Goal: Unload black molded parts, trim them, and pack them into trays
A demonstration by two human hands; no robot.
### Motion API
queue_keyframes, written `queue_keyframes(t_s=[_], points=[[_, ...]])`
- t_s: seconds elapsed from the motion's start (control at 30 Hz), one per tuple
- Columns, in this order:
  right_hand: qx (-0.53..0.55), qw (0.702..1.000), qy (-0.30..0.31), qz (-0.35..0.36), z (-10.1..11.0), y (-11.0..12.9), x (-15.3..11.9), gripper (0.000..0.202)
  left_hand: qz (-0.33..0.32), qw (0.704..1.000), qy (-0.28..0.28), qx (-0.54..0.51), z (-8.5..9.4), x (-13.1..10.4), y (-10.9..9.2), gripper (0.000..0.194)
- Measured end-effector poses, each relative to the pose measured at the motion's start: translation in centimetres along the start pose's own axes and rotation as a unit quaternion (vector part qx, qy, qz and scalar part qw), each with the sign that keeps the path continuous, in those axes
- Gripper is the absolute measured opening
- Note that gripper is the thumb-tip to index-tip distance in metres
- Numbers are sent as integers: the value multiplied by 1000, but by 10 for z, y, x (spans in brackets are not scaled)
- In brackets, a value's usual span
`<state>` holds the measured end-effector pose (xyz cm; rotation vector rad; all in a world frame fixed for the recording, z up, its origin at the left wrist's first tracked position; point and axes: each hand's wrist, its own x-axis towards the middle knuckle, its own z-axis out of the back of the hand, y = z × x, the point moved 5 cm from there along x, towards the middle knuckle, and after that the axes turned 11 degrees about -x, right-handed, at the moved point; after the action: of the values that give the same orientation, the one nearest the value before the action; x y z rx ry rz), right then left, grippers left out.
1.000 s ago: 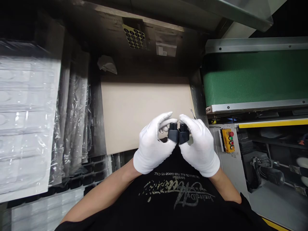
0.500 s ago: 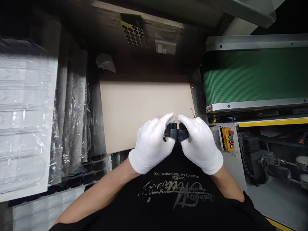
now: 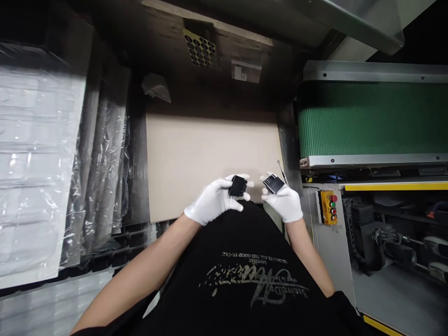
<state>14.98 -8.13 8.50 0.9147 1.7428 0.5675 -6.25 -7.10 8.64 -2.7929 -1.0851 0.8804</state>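
My left hand (image 3: 215, 198), in a white glove, holds a small black plastic part (image 3: 237, 185) with notched edges on its fingers. A second black plastic part (image 3: 273, 184), with slots along one side, rests in my gloved right hand (image 3: 285, 203). The two parts are apart, both above the near edge of a beige board (image 3: 210, 149). Close behind my right hand lies a thin metal tool, perhaps tweezers (image 3: 281, 169), at the board's right edge. What the parts belong to cannot be made out.
Plastic-wrapped trays (image 3: 31, 163) are stacked on the left. To the right run a green conveyor belt (image 3: 371, 121) and a yellow button box (image 3: 329, 206). A sticker sheet (image 3: 199, 48) and a clear bag (image 3: 246, 71) hang at the back, near crumpled plastic (image 3: 156, 87).
My hands have moved apart and turned palm upward. The black parts, held close together before, are now separated, one in each hand.
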Motion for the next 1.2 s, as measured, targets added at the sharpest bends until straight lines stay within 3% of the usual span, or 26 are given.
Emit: queue_keyframes(t_s=[0.07,0.17,0.3,0.4,0.47,0.57,0.7,0.8,0.93,1.0,1.07,1.13,1.2], points=[[43,998,-19,-28,9,-22,0,48,-33,999,-13,26,14,1,5,40],[27,998,-45,-37,14,-36,-3,42,-127,967,-37,215,18,-5,1,45],[-53,998,-22,0,9,-27,-1,47,-204,868,8,452,-13,-20,-8,44],[-102,994,-23,23,7,-14,0,46,-230,805,21,546,-41,-31,-15,35],[-125,991,-30,24,6,-8,-1,44,-242,782,29,574,-56,-37,-18,28],[-129,991,-21,25,1,-2,-5,41,-252,781,55,568,-69,-42,-19,26],[-98,995,-3,30,2,-4,-4,40,-253,808,78,527,-72,-44,-16,30],[-75,997,-22,14,16,-20,8,42,-245,820,93,509,-73,-47,-13,30],[-82,992,-93,-5,49,-54,35,43,-252,821,104,501,-75,-50,-14,32],[-159,978,-136,-2,64,-67,48,38,-258,819,102,502,-76,-52,-15,32],[-291,943,-160,9,75,-72,58,36,-277,813,101,503,-78,-54,-16,31],[-397,903,-162,17,81,-73,67,36,-310,800,99,504,-80,-57,-18,29],[-438,884,-160,21,85,-72,76,36,-344,784,95,508,-81,-59,-20,28]])
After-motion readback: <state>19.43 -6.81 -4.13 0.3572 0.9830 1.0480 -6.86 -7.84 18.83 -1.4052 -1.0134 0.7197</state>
